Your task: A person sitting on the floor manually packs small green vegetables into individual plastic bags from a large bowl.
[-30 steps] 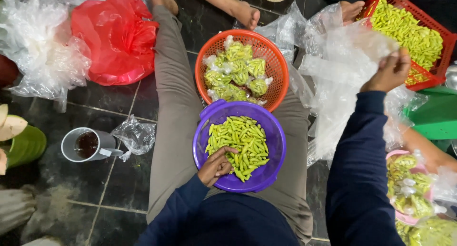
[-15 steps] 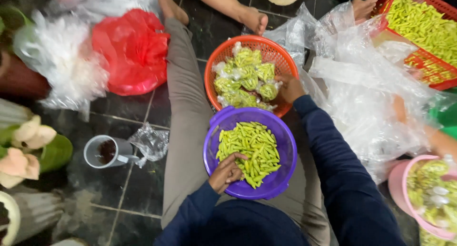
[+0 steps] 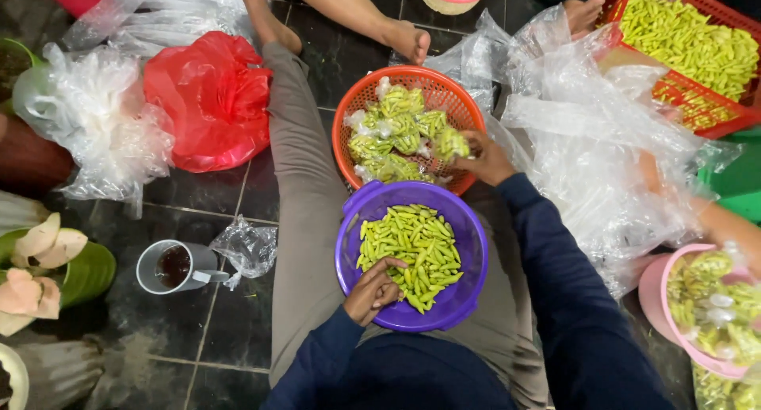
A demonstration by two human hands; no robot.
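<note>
A purple bowl (image 3: 411,255) filled with green chillies (image 3: 408,251) is held on the lap of the seated person. The left hand (image 3: 372,289) is positioned at the 7 o'clock edge of the bowl, with the fingers curled loosely into the chillies; whether any chillies are actually gripped cannot be told.

An orange basket (image 3: 408,124) is located directly at 12 o'clock from the bowl, the two rims touching. It is loaded with small clear bags of chillies (image 3: 396,132). The right hand (image 3: 485,159) is placed at the 4 o'clock side of the basket, and its fingers are closed on one filled bag (image 3: 450,143).

A heap of empty clear plastic bags (image 3: 587,140) is found at 2 o'clock from the bowl. A red crate (image 3: 688,49) of loose chillies is set beyond the heap. A pink basket (image 3: 697,307) of filled bags is seen at 3 o'clock. A grey mug (image 3: 176,266) with dark liquid stands on the tiled floor at 9 o'clock, and a red plastic bag (image 3: 210,101) lies at 10 o'clock.
</note>
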